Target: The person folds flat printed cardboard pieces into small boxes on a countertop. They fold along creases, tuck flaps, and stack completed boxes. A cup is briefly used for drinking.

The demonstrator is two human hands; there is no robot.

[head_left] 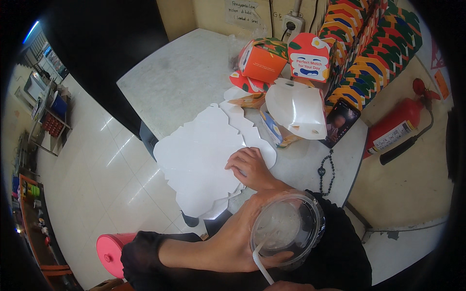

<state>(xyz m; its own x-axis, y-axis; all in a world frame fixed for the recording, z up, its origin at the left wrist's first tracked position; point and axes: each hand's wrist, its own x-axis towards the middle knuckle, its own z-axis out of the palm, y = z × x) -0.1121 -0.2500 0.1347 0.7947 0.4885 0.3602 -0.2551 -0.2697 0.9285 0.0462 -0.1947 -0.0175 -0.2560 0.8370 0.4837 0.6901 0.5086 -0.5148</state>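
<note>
My left hand (238, 242) is wrapped around a clear plastic cup (284, 228) with a dome lid and a white straw (262, 264), held close below the camera. My right hand (250, 167) lies flat, fingers bent, on a stack of flat white cardboard box blanks (194, 155) at the near edge of the grey marble table (179, 72). Its wrist disappears behind the cup. A half-folded box (296, 109), white side out, stands just beyond the blanks.
Two folded orange and red boxes (262, 60) (308, 56) stand at the table's far side, by a tall stack of colourful flat boxes (369, 43). A phone (340, 122) and black beads (327, 169) lie at right. A red fire extinguisher (398, 128) lies on the floor; a pink stool (110, 247) stands lower left.
</note>
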